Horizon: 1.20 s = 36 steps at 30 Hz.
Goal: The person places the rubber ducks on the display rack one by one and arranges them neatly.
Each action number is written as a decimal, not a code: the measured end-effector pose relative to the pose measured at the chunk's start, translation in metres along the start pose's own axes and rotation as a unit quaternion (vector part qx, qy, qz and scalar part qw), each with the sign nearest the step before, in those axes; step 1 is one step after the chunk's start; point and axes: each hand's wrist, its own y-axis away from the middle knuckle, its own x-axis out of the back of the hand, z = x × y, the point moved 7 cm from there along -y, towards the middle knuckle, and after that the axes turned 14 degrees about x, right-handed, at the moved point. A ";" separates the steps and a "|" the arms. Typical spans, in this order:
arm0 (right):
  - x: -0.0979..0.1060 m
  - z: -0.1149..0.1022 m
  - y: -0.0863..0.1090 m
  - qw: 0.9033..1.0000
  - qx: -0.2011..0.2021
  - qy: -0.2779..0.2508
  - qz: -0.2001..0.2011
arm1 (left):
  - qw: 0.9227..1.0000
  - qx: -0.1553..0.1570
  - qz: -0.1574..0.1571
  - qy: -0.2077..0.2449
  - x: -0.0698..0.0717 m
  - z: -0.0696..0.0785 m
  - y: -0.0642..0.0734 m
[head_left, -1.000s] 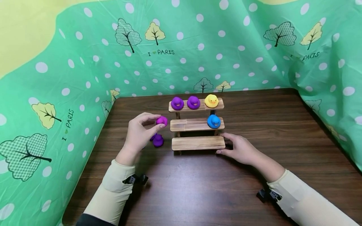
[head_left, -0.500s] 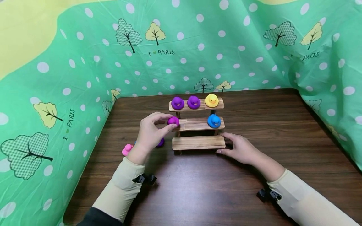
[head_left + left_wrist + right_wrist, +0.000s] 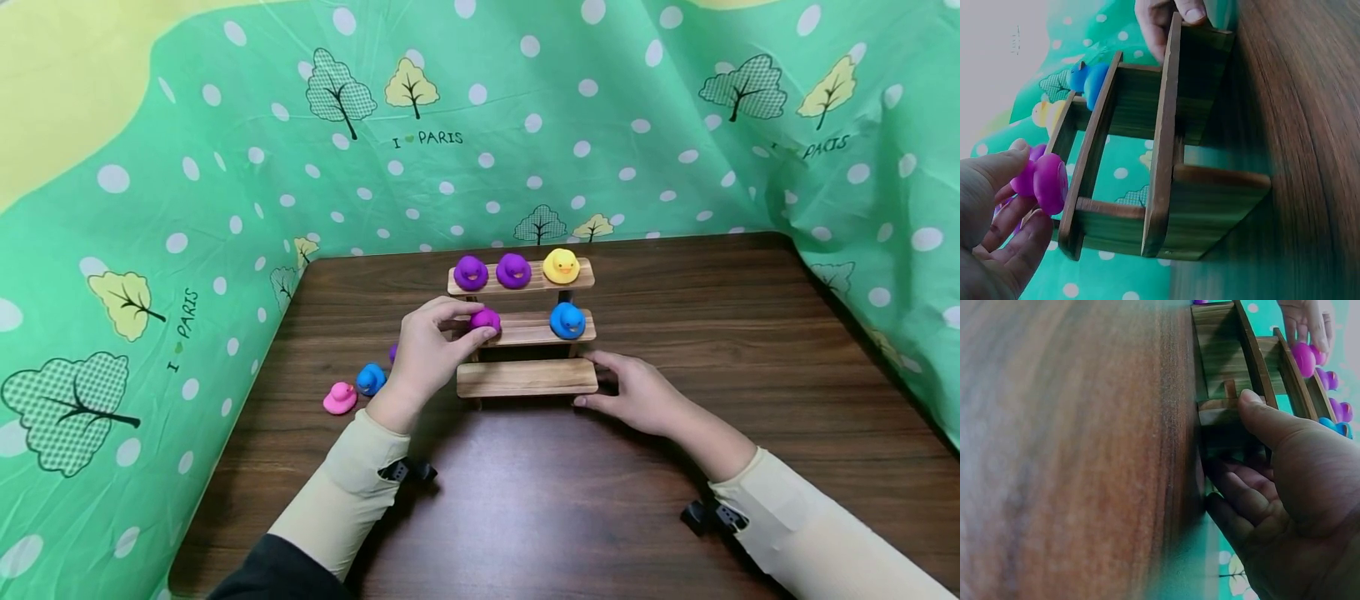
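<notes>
My left hand (image 3: pixel 431 350) pinches a magenta rubber duck (image 3: pixel 486 321) between thumb and fingers, at the left part of the middle step. In the left wrist view the magenta duck (image 3: pixel 1050 181) is upright relative to the step, with a narrow gap under its base. The three-step wooden display stand (image 3: pixel 527 380) bears two purple ducks (image 3: pixel 513 272) and a yellow duck (image 3: pixel 561 267) on top. A blue duck (image 3: pixel 567 321) sits at the middle step's right end. My right hand (image 3: pixel 637 392) grips the bottom step's right end, thumb in front, as the right wrist view shows.
Left of the stand, a pink duck (image 3: pixel 341 397) and another blue duck (image 3: pixel 371 379) lie on the dark wooden table (image 3: pixel 510 508). A purple duck (image 3: pixel 393 353) is mostly hidden behind my left hand. A green dotted cloth (image 3: pixel 480 150) hangs around the table.
My left hand has carried the magenta duck rightward, from beside the stand to the middle step. The pink and blue ducks on the table came into sight. My right hand stays put.
</notes>
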 end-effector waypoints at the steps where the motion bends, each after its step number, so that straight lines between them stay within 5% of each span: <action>1: 0.000 0.000 0.000 1.000 0.000 0.000 0.000 | 1.000 0.000 0.000 -0.001 -0.002 0.000 -0.001; 17: 0.001 0.000 0.000 1.000 0.001 0.010 0.002 | 1.000 -0.013 -0.009 -0.025 -0.032 0.005 -0.005; 36: 0.001 -0.001 0.000 1.000 0.001 0.009 0.000 | 0.998 -0.015 -0.025 -0.059 -0.048 0.009 -0.007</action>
